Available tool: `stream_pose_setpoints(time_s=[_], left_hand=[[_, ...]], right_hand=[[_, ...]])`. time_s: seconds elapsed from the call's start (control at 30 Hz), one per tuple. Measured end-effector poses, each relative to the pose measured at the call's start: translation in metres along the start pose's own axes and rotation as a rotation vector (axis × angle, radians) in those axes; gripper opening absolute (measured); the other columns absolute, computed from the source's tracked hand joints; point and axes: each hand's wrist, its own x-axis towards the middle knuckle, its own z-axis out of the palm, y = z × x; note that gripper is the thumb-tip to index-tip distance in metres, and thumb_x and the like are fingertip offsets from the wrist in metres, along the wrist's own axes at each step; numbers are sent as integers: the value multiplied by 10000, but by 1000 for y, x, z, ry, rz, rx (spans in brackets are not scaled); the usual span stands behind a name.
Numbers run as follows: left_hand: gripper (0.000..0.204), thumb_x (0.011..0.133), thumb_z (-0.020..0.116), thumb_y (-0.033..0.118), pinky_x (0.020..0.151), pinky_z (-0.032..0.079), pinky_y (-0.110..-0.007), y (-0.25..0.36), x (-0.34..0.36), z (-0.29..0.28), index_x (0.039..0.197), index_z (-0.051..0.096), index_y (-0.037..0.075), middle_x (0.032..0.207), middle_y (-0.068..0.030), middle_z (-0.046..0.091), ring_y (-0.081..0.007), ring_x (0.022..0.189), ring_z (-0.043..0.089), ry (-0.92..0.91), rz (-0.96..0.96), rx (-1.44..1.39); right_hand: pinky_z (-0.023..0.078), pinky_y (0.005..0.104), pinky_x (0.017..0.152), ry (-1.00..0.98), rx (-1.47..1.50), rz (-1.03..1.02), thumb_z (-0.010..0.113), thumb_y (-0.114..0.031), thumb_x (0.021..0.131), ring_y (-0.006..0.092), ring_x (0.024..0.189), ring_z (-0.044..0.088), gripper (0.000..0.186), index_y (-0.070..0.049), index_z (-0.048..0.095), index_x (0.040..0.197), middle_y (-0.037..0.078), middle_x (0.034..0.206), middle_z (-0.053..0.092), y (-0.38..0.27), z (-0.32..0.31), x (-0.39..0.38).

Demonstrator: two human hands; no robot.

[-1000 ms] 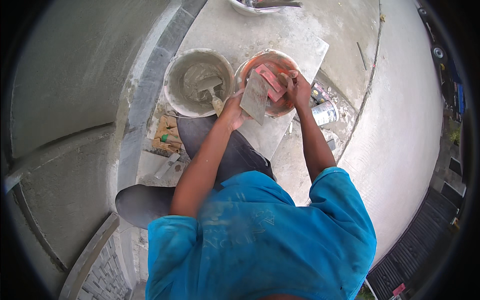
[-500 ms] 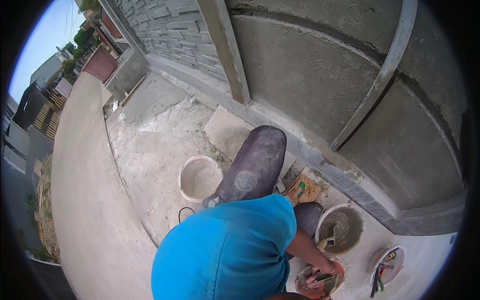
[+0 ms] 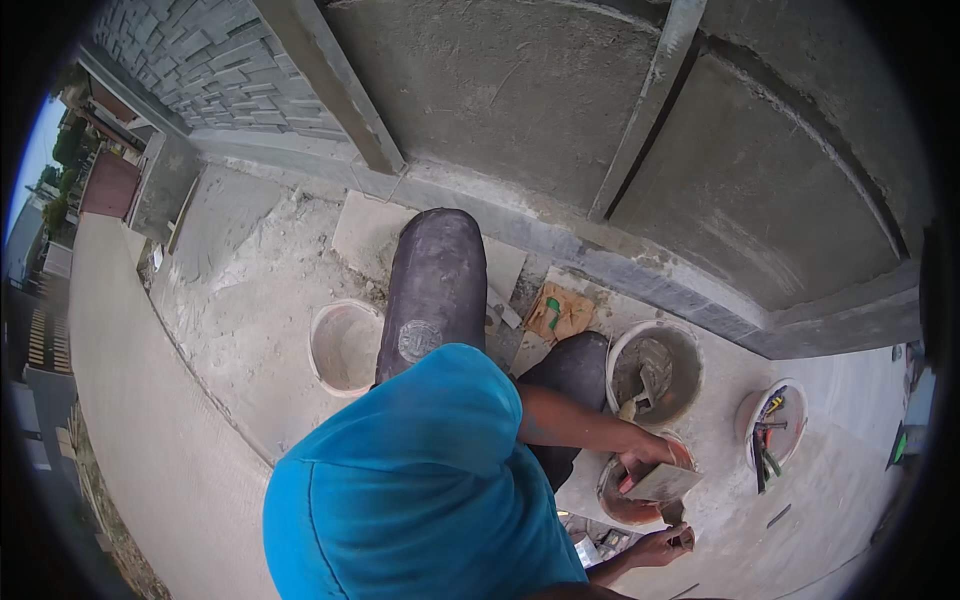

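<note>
Three buckets point(image 3: 655, 372) near hands point(image 3: 645, 462).

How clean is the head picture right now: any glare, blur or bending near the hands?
Head view: even daylight, no hard glare; the fisheye bends the wall and pavement edges toward the dark rim; the blue shirt fills the lower middle; the left hand on the flat trowel over the orange bowl and the right hand look small and slightly soft.

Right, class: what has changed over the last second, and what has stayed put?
The head has turned, so the view swung round onto the wall. The right hand has drawn off the orange bowl, to its side. The left hand still holds the flat grey plate over the bowl; the grey bucket stays beside it.
</note>
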Motion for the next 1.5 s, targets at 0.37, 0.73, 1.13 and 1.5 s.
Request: stream_pose_setpoints(time_s=[0.37,0.73,1.13,1.5], left_hand=[[391,1111,529,113,1043,482,-285,114,-173,-1,1487,448,46,1389,-84,611,-99,1247,575,379,345,306],[479,1038,666,223,1062,475,-374,79,-286,-152,1499,571,131,1436,-101,637,-213,1258,614,1185,-20,876],[478,1064,641,210,1089,433,-302,132,-252,-141,1512,563,60,1360,-124,676,-157,1234,592,1112,484,539],[449,1063,643,298,1102,430,-334,142,-217,-183,1458,629,85,1360,-158,687,-203,1290,591,1254,512,610]], right_hand=[[575,419,815,-295,-125,-44,678,-79,926,302,926,733,374,-46,626,1295,190,1059,742,41,36,15],[554,494,902,-429,-233,-372,701,-134,934,382,1085,693,280,-110,707,1213,156,1185,722,-100,17,19],[559,382,808,-886,536,-603,711,7,925,323,937,713,157,-37,735,1074,142,1032,719,-217,154,-100],[549,402,733,-841,439,-616,716,-64,907,287,858,725,140,-125,743,1030,47,960,735,-219,204,-116]])
